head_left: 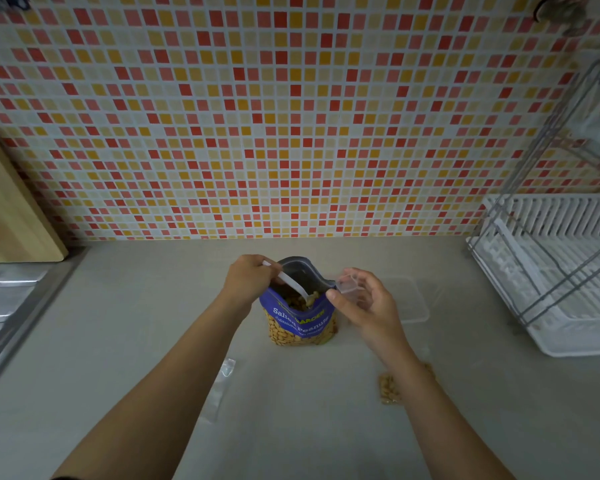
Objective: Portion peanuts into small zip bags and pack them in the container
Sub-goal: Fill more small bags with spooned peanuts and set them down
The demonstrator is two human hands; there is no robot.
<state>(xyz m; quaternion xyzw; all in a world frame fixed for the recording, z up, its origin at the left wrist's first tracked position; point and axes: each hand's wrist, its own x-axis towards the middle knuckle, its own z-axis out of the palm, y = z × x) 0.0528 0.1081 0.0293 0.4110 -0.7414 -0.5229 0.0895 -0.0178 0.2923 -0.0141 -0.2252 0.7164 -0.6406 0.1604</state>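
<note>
Peanut bag [302, 320]: stands upright at mid tabletop [153, 323], mouth open, blue printed pouch with a clear lower window showing it well filled. Judged heavy enough to stand alone, but the film walls are soft and would buckle if squeezed near the top.

Left hand [248, 277]: fingers closed round the handle end of a white plastic spoon [291, 284], whose bowl is down in the pouch mouth among the peanuts. The spoon looks light and somewhat flexible, so a grip far back on the handle gives reach but little force.

Right hand [368, 303]: thumb and fingers pinch a small clear zip bag [349, 284] just beside the pouch mouth on its right. Whether its mouth is held open cannot be told. The film is judged thin, limp and slippery, and best held at the stiffer zip strip with both lips parted.

Container [416, 306]: clear, shallow, on the tabletop behind the right hand. Contents cannot be made out.

1 filled small bag [388, 389] lies by the right forearm. Empty clear bags [220, 389] lie beside the left forearm.

Judgement: loose peanuts roll, so spillage between pouch and small bag is the chief risk.
</note>
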